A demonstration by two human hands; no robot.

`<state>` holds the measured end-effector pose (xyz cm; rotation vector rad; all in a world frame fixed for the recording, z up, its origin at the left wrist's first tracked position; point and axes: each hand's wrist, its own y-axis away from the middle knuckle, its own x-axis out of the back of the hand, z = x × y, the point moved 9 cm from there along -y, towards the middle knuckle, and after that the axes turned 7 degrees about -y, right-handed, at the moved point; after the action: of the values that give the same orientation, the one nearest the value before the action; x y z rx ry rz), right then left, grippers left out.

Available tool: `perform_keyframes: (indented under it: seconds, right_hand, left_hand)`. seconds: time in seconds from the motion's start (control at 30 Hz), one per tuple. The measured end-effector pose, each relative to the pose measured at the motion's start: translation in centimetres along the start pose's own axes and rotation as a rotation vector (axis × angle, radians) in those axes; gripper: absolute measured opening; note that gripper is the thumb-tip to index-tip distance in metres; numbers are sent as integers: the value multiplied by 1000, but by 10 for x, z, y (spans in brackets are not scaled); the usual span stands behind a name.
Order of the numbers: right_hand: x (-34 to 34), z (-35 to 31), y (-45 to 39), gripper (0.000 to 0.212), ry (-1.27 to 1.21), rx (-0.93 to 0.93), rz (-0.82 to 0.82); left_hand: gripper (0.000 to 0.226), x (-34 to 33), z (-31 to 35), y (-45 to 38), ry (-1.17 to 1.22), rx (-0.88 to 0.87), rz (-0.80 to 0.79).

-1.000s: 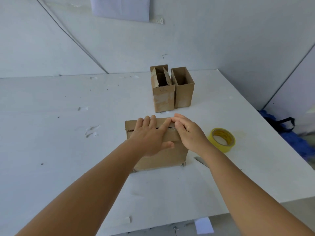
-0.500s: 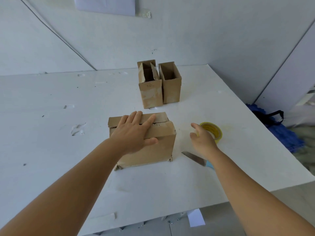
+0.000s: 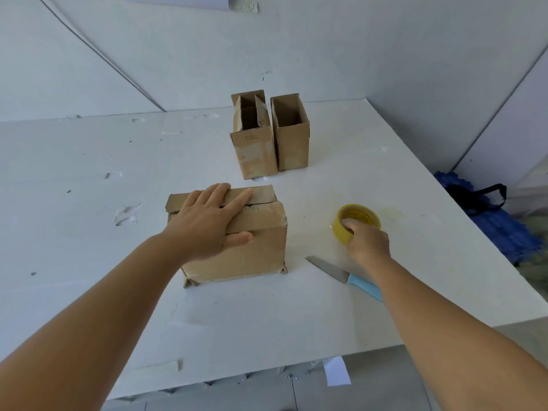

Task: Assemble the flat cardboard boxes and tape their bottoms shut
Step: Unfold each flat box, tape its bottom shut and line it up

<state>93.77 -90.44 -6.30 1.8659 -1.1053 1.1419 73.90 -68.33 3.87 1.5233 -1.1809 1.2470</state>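
Observation:
A brown cardboard box (image 3: 255, 256) stands on the white table (image 3: 89, 203) with its folded flaps facing up. My left hand (image 3: 207, 223) presses flat on those flaps, fingers spread and the thumb over the front face. To the right, my right hand (image 3: 366, 243) grips the near side of a yellow tape roll (image 3: 360, 216) that lies on the table, with fingers hooked into its hole.
Two upright open boxes (image 3: 255, 143) (image 3: 292, 134) stand side by side at the back. A knife (image 3: 344, 277) with a light blue handle lies on the table just under my right forearm. A blue bag (image 3: 492, 215) sits on the floor beyond the table's right edge.
My right hand left the box flaps, moved right across the table and took hold of the tape roll. My left hand stayed pressing on the flaps.

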Motion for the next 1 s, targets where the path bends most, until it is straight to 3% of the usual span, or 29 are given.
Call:
perform_keyframes:
  seconds: [0.27,0.43,0.57,0.7,0.8,1.0]
  right_hand:
    - [19,-15,2,37,-204,92,269]
    - [55,-69,15,31,-468,233,317]
    - [83,-122,37,33,-553,371,343]
    - [98,-163,61,29,-613,499,384]
    - [95,-190,76,29,-621,590,427]
    - [68,-214,82,29,-595,705,467]
  left_hand:
    - [111,1,0,5,22,14,10]
    - [108,0,0,5,22,19,0]
    - [93,3,1,6,34,19,-28]
    - [98,6,0,9,94,20,0]
    - [110,13,-5,12,255,58,83]
    - [77,32,-32,23,906,233,311]
